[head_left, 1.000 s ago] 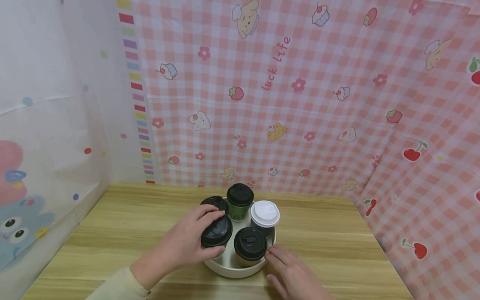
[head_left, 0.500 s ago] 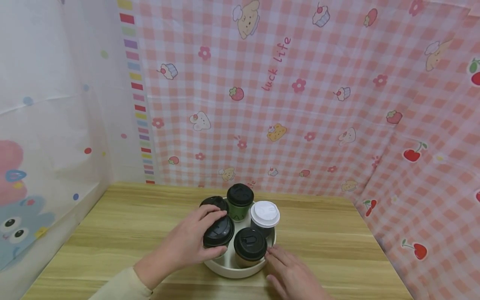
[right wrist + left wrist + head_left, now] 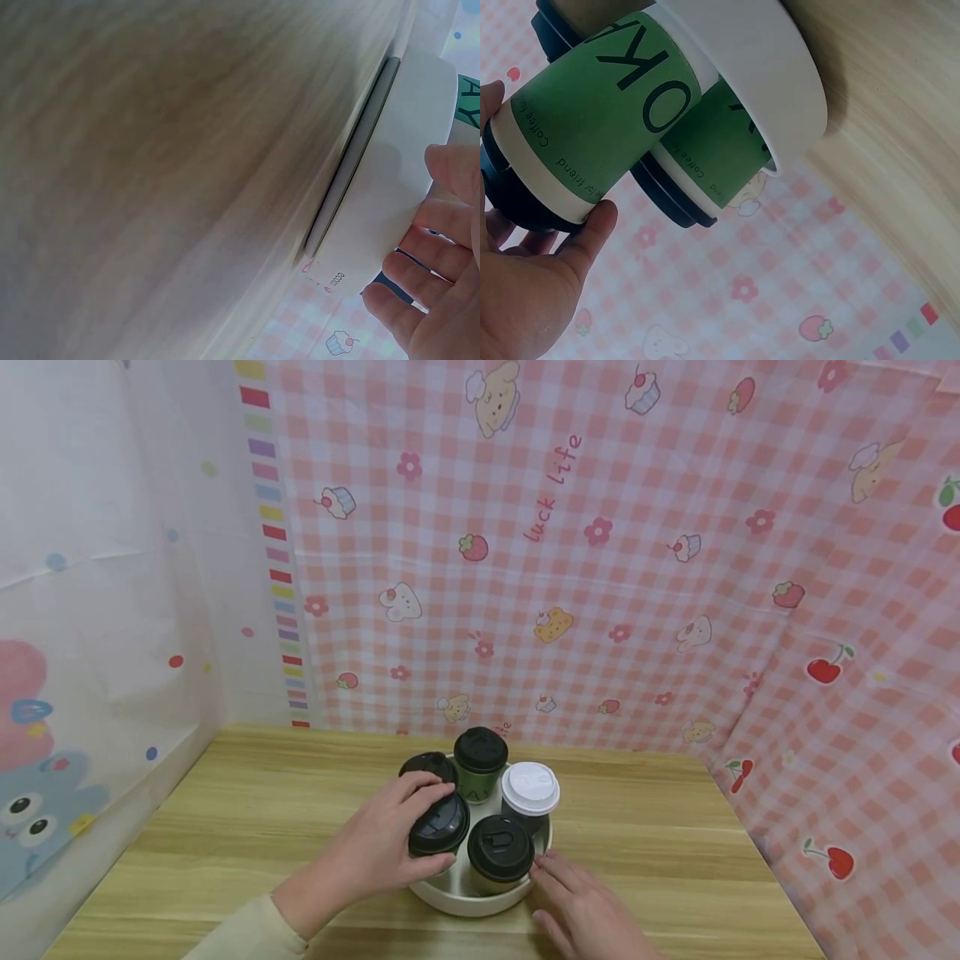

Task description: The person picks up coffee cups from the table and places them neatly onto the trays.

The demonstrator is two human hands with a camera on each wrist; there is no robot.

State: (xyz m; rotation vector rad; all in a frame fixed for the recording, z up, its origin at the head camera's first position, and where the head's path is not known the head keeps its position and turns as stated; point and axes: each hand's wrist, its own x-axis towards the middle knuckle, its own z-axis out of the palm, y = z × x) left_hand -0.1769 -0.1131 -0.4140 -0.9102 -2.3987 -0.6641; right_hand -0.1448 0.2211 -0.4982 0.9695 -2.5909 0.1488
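My left hand [image 3: 375, 852] is wrapped around a green paper cup [image 3: 600, 112] by its black lid [image 3: 439, 825], fingers curled over the top and thumb along the side, so it is clamped on that cup. The cup is tilted, its lid leaning toward me, with its base inside the round white tray [image 3: 457, 897] that sits on the wooden bench [image 3: 225, 827].

My right hand [image 3: 585, 910] lies on the bench at the tray's right edge, fingers nearly straight and relaxed, their tips touching the tray's outer wall; it holds nothing.

Four more cups stand upright in the tray: a black-lidded one [image 3: 500, 847] at the front just beside my right fingertips, a white-lidded one [image 3: 530, 787] on the right, a green one with a black lid [image 3: 480, 750] at the back, and another black-lidded one [image 3: 429, 767] behind my left fingers. A pink checked cloth [image 3: 600, 568] hangs behind the bench.
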